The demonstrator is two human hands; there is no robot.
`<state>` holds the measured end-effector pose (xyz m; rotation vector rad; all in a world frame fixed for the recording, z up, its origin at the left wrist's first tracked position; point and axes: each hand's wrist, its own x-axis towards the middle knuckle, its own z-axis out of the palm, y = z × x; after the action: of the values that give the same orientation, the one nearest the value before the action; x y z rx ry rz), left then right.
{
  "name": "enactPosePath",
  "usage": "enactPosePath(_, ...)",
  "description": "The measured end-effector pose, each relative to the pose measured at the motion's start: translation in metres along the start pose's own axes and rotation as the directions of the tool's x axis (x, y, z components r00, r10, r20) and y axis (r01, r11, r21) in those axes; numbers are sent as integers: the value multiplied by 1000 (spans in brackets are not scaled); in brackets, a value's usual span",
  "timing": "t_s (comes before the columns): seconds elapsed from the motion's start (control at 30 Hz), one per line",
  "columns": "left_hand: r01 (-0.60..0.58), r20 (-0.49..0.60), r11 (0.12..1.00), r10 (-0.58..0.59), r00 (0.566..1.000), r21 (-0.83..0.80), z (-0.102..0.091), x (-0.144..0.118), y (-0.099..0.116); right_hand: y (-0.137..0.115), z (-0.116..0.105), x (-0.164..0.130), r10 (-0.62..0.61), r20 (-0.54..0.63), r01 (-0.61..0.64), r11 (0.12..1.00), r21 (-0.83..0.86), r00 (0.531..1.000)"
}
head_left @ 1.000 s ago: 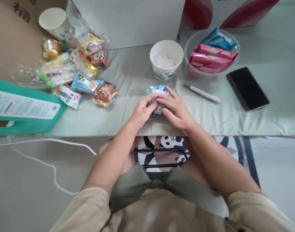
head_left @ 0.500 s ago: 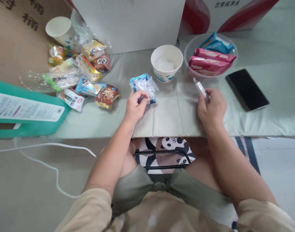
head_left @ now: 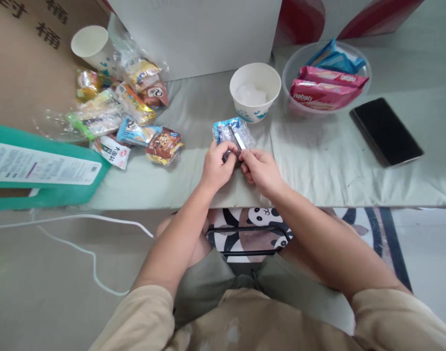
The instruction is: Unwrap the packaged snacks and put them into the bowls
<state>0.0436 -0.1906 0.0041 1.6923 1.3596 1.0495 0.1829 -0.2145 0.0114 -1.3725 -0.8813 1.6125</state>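
We note the left hand [head_left: 216, 165] pinching the near edge of the small blue-and-clear crinkled plastic snack packet [head_left: 230, 133], low over the pale green cloth-covered bench [head_left: 318, 161]. The right hand [head_left: 261, 169] grips a slim white pen-like tool [head_left: 238, 139]; its long axis slants up-left, tip against the packet. Both hands meet there.

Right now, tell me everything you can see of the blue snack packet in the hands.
The blue snack packet is a small crinkly wrapper, blue and white with a clear glossy part, apparently plastic. It lies on the pale green table cover, just in front of the paper cup. The left hand pinches its near edge; the right hand holds a white pen against it.
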Motion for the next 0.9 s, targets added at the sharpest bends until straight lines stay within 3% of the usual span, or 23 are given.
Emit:
enactPosePath(0.2,101,-190,977,-136,972,-186,4,0,-5,-4,-1,-6,24,33,-19,989,-146,999)
enactPosePath(0.33,160,-359,883,-337,871,-440,-11,12,-13,-7,-7,-11,79,96,-46,949,-311,992)
enactPosePath(0.43,163,-373,813,-422,826,-558,-20,19,-15,-9,-26,-13,0,100,47,886,-462,995)
enactPosePath(0.5,184,-334,807,-424,842,-560,-14,14,-11,-9,-45,-11,-196,9,165,800,-577,981)
enactPosePath(0.57,211,-269,823,-397,877,-527,-1,2,-3,-9,-68,-7,-419,-101,220,649,-728,902)
enactPosePath(0.67,235,-115,873,-311,943,-428,17,-18,10,-6,-100,1,-571,-185,115,448,-887,800)
enactPosePath(0.77,189,-84,940,-220,972,-283,15,-21,14,-3,-115,3,-635,-261,-5,375,-927,727)
enactPosePath(0.83,143,-122,961,-175,977,-237,8,-10,10,-2,-110,2,-665,-194,90,368,-926,721)
enactPosePath(0.9,141,-101,954,-173,980,-266,3,5,4,1,-95,0,-661,2,318,359,-878,750)
